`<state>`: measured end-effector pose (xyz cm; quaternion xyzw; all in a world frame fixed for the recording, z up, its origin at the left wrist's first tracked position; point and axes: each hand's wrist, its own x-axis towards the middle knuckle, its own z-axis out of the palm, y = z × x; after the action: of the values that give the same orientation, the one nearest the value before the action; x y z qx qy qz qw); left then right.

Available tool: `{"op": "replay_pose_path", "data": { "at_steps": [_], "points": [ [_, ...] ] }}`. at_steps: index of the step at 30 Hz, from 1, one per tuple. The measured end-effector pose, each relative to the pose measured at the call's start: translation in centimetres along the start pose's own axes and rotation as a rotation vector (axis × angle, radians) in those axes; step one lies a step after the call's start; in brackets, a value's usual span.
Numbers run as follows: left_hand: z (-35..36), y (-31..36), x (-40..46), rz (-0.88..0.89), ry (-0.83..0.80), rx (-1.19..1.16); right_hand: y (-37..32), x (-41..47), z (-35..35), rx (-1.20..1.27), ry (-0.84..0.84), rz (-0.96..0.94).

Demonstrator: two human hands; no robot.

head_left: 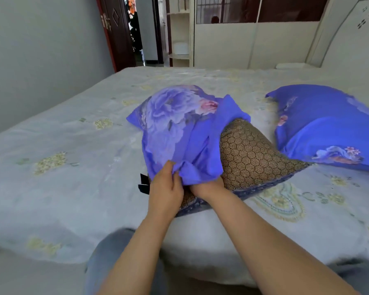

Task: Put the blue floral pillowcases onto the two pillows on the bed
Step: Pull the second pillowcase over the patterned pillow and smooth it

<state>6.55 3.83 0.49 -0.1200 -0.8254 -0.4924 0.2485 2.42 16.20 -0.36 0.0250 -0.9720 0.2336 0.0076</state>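
A pillow [251,156] with a dark honeycomb mesh cover lies in the middle of the bed, its far half inside a blue floral pillowcase [175,124]. My left hand [165,188] pinches the bunched open edge of that pillowcase at the pillow's near left corner. The fingers of my right hand [207,186] are tucked under the pillowcase edge and hidden by the cloth, so their grip cannot be made out. To the right lies a second pillow [324,133], fully covered in blue floral cloth.
The bed [62,145] carries a pale grey sheet with yellow flowers. A cream headboard [349,35] stands at the far right, a wardrobe [222,43] behind the bed, and an open doorway [141,28] at the back left. My knees press against the bed's near edge.
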Motion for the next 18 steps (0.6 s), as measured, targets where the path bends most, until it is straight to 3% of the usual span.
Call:
{"op": "replay_pose_path", "data": {
  "at_steps": [2, 3, 5, 7, 9, 11, 15, 18],
  "points": [
    [-0.5, -2.0, -1.3, -0.074, -0.044, 0.045, -0.2, -0.7, 0.3, 0.285, -0.1, -0.049],
    [-0.8, -2.6, -1.7, -0.125, -0.064, 0.069, -0.2, -1.2, 0.1, 0.503, -0.008, -0.073],
    [-1.4, -3.2, -2.2, -0.193, -0.157, 0.123, -0.1, -2.1, -0.4, 0.918, 0.362, -0.009],
    [-1.6, -3.5, -2.4, -0.118, -0.255, 0.221, 0.2, -2.5, -0.9, 1.142, 0.69, 0.116],
    [-1.6, -3.5, -2.4, 0.009, -0.287, 0.348, -0.4, -2.7, -2.7, 1.239, 0.815, 0.156],
    [-1.6, -3.8, -2.4, 0.147, -0.238, 0.448, -0.7, -1.9, -5.5, 1.12, 0.786, 0.103],
    [-1.5, -4.6, -3.5, 0.234, -0.166, 0.512, 0.4, 1.5, -10.4, 0.589, 0.444, 0.19],
    [-0.9, -4.0, -4.0, 0.25, -0.168, 0.573, 1.3, 2.4, -11.7, 0.501, 0.338, 0.2]
  ]
}}
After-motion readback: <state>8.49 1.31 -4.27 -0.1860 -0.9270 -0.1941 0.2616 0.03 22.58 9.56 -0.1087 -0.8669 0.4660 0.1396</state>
